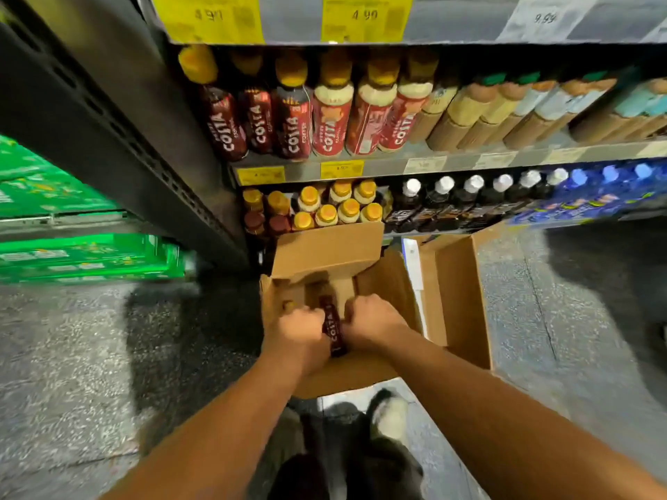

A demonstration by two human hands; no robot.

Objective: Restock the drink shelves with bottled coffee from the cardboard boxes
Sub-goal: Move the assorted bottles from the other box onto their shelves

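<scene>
2 hands (pixel 299 330) (pixel 371 319) round coffee bottle (pixel 334 330) (inside box (pixel 325 254))

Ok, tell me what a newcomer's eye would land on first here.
Dead centre, the left grip and right grip, both curled, flank a dark Costa bottle inside an open cardboard box on the floor. Above it, rows of yellow-capped shelf bottles fill the shelf under yellow price tags. Bright green cartons glow at the left edge.
</scene>
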